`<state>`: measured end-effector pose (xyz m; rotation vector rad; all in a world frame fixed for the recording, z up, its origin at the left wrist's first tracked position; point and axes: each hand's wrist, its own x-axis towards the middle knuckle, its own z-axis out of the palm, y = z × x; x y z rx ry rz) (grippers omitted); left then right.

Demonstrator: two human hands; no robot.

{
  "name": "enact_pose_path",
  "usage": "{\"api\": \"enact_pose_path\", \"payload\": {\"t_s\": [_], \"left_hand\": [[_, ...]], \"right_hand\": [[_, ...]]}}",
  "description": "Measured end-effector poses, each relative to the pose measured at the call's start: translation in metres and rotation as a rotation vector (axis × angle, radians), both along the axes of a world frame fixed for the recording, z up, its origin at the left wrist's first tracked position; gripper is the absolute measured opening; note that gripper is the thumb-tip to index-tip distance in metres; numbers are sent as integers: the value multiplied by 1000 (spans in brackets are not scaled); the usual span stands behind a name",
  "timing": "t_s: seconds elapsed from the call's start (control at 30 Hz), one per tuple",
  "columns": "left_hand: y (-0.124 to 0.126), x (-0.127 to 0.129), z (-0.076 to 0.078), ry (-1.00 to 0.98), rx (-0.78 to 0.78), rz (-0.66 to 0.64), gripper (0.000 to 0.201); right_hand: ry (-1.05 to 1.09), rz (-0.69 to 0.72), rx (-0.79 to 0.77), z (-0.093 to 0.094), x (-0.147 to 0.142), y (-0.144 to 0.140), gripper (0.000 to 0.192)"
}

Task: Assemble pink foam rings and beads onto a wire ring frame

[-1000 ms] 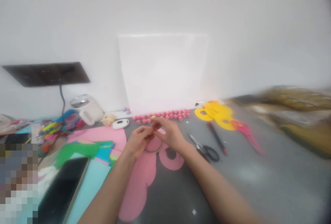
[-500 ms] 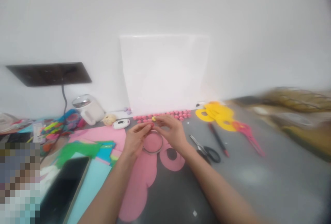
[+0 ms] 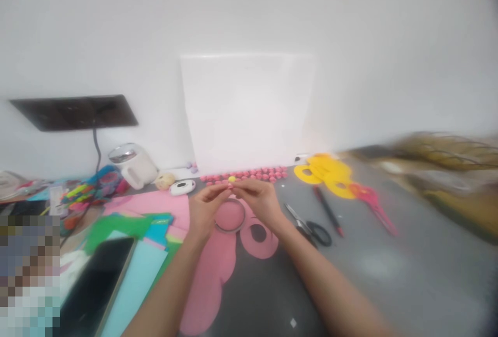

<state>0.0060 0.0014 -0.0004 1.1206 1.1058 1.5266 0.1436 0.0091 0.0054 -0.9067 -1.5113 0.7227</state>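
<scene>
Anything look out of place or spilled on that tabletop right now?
Nothing visibly spilled or damaged. One mildly odd thing: the dark phone at lower left lies slantwise atop light-blue paper, partly covering it.

Left hand (image 3: pixel 203 206) and right hand (image 3: pixel 260 201): bare, slim, alike in build. Left forearm (image 3: pixel 167 280) and right forearm (image 3: pixel 315 264): bare along the visible length, slender, smooth in outline, tapering toward the hands. Fine surface detail: blurred.
</scene>
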Motion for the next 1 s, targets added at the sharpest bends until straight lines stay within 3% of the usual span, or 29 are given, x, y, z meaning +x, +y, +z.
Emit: {"api": "enact_pose_path", "payload": {"t_s": [0.27,0.67,0.9,1.0], "left_hand": [[-4,4,0,213,177,153,13],[-7,7,1,75,113,147,17],[-2,4,0,147,164,54,11],[-1,3,2,61,42,57,15]], "right_hand": [[-133,-120,267,-4,-3,0,12],[-170,-159,249,-1,-4,-3,15],[-223,-141,273,-5,-1,1,15],[-191,-118,231,-5,-1,1,14]]}}
